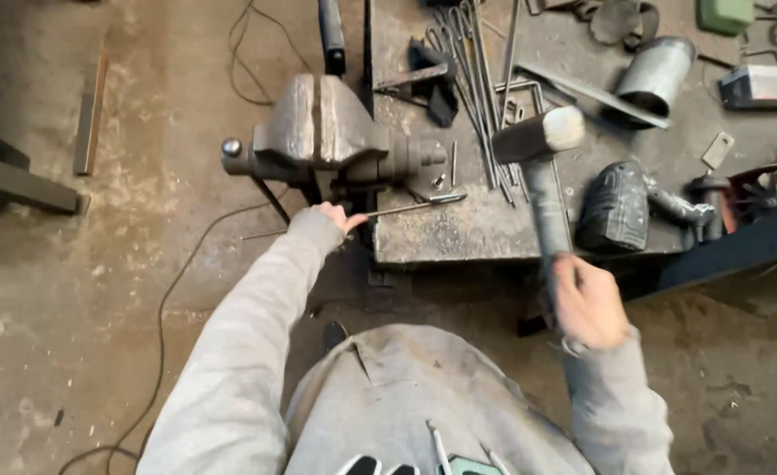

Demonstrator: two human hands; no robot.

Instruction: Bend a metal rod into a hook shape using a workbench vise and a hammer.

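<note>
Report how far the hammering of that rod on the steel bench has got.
Done: the thin rod lies on the steel bench beside the vise, its tip already looking flattened. In hand: the left hand holds the rod's near end; the right hand holds the hammer raised above the bench. Left: the blow has not landed; more rods lie further back.

The steel table [459, 233] carries a vise [322, 132], thin rods [476, 84] and a glove [615, 207]. A metal can [657, 75] lies near its far edge.
</note>
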